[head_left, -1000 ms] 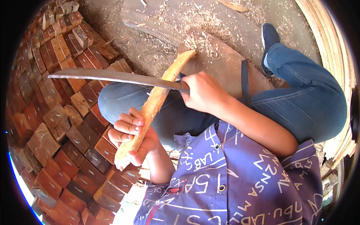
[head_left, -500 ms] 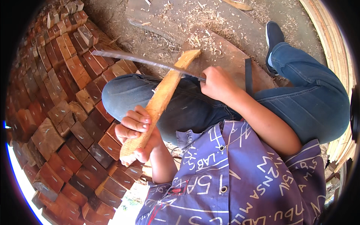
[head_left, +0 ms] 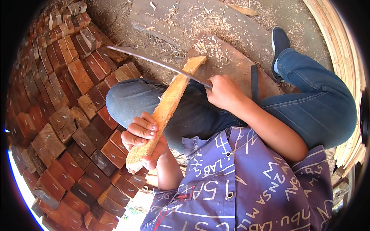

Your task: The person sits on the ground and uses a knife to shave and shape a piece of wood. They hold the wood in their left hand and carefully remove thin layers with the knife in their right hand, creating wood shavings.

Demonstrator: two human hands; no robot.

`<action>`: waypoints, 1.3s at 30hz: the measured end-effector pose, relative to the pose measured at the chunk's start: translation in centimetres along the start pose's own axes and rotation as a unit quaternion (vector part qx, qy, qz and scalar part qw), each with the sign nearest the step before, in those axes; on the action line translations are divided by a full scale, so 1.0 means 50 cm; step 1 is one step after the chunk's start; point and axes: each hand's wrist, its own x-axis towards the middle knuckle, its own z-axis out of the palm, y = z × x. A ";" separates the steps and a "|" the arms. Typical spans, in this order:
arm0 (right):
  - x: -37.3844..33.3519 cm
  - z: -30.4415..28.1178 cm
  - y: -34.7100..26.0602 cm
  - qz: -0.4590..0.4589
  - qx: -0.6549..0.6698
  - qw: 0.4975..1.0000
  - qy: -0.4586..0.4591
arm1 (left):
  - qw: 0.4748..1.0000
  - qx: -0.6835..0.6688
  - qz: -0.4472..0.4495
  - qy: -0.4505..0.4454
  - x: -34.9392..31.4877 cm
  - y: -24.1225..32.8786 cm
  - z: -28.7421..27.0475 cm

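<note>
My left hand (head_left: pixel 144 140) is wrapped round the lower end of a long, pale yellow piece of wood (head_left: pixel 169 101), which slants up and away to the right. Its far end narrows to a roughly cut point. My right hand (head_left: pixel 225 92) grips a machete (head_left: pixel 148 59), a long, thin, slightly curved blade; its handle is hidden in the fist. The blade reaches out to the left and crosses the wood near the far end, seemingly touching it. Small raised chips stand on the wood's left edge.
Stacked reddish-brown wood blocks (head_left: pixel 73 140) rise on the left. Wood shavings lie over the boards (head_left: pixel 235 57) and dirt ahead. A dark flat strip (head_left: pixel 254 82) is beyond my right forearm. Long pale slats (head_left: pixel 343 50) curve along the right side. My jeans-clad legs are folded around the work.
The machete's tip has shifted right and slightly upward, and the blade shows less blur. The wood and my left hand have moved slightly right and down.
</note>
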 end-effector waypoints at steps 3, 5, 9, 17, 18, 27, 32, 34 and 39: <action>-0.024 -0.015 -0.046 -0.037 0.001 0.999 -0.033 | 1.000 -0.008 0.007 0.010 -0.012 0.008 0.005; -0.017 -0.008 -0.041 -0.072 -0.005 0.997 -0.004 | 1.000 -0.016 0.011 0.002 -0.008 -0.003 0.008; 0.017 -0.003 0.020 0.004 -0.024 0.999 0.039 | 1.000 -0.006 0.004 -0.028 -0.010 0.000 0.017; -0.024 -0.003 -0.024 -0.062 -0.015 0.998 0.012 | 0.997 -0.045 0.044 -0.036 -0.017 -0.015 0.024; -0.010 0.007 0.003 -0.042 -0.012 0.998 0.033 | 0.999 -0.017 0.020 -0.040 -0.015 -0.013 0.025; -0.016 0.000 -0.018 -0.058 0.012 0.998 0.017 | 0.999 -0.011 0.017 -0.031 -0.012 -0.003 0.018; 0.036 -0.006 0.041 0.020 -0.059 0.997 0.036 | 0.999 -0.033 0.016 -0.028 -0.012 -0.007 -0.006; 0.031 -0.006 0.037 0.018 -0.061 0.997 0.039 | 0.998 -0.056 0.024 -0.031 -0.011 -0.011 -0.005; -0.002 -0.002 -0.020 -0.066 -0.033 0.997 0.023 | 0.999 -0.040 0.014 0.003 -0.006 -0.006 -0.015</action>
